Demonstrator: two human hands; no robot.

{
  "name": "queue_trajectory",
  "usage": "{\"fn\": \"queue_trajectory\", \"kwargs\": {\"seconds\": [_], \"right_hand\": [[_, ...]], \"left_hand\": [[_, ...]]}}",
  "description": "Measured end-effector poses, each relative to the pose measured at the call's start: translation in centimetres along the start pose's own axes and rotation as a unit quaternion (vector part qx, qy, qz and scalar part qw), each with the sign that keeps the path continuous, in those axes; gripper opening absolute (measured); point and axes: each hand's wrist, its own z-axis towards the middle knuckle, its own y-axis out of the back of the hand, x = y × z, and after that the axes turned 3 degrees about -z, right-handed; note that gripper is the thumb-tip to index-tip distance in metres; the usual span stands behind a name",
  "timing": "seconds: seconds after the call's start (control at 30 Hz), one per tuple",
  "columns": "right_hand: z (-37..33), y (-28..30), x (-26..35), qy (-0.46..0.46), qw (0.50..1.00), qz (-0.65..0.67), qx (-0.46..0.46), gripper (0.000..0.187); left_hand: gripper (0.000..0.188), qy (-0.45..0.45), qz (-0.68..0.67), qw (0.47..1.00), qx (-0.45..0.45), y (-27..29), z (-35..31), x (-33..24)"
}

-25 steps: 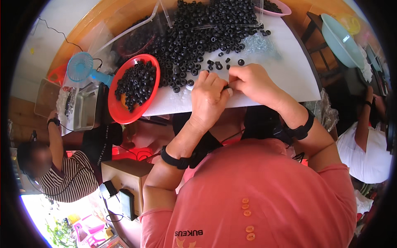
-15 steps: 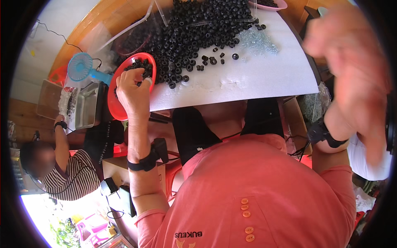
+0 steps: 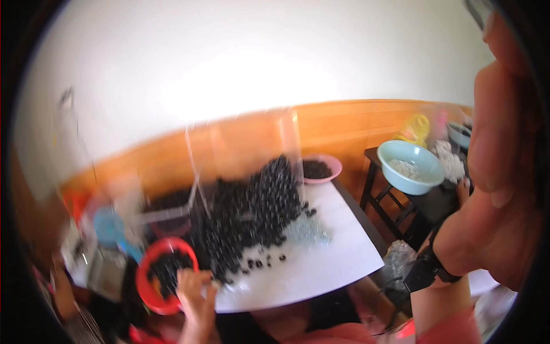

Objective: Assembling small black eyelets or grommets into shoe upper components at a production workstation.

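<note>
My left hand [image 3: 197,299] is at the near right rim of a red bowl [image 3: 148,295]. Its fingers are bent with the thumb apart, and I make out nothing held in them; motion smears them. Small black beads [image 3: 165,269] lie in the bowl. Beside it spreads a big heap of black beads [image 3: 252,206] on a white board [image 3: 321,258]. My right hand [image 3: 497,166] is raised very close at the right edge, with a black wrist strap. Its fingers curl round something I cannot make out; the upper part passes into the dark rim.
Small clear beads [image 3: 309,230] lie right of the heap. A pink bowl [image 3: 332,165] of dark beads stands behind. On a black stool [image 3: 369,157] sits a pale blue basin [image 3: 409,184] with white pieces. A blurred blue fan [image 3: 109,226] and metal tray [image 3: 107,275] are at left.
My view has tilted up, showing the wall, stool and basin. My left hand has shifted from over the bowl's beads to its near right rim. The right hand stays raised, now nearer the view.
</note>
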Motion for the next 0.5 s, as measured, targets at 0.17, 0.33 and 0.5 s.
{"fn": "queue_trajectory", "kwargs": {"seconds": [0.17, 0.33, 0.5], "right_hand": [[-1.9, -5.8, -0.1, -0.086, 0.979, 0.157, 0.098, 0.038], [-3.6, -4.5, -2.9, -0.122, 0.971, 0.190, 0.079, 0.042], [-1.8, -4.6, -2.3, -0.168, 0.960, 0.208, 0.078, 0.046]], "left_hand": [[0.017, -0.017, -0.076, 0.996, 0.049, -5.2, 3.5, -1.8], [0.020, -0.079, -0.061, 0.994, 0.053, -10.3, 4.0, -1.7], [0.020, -0.129, -0.030, 0.989, 0.066, -13.3, 4.0, -4.7]]}}
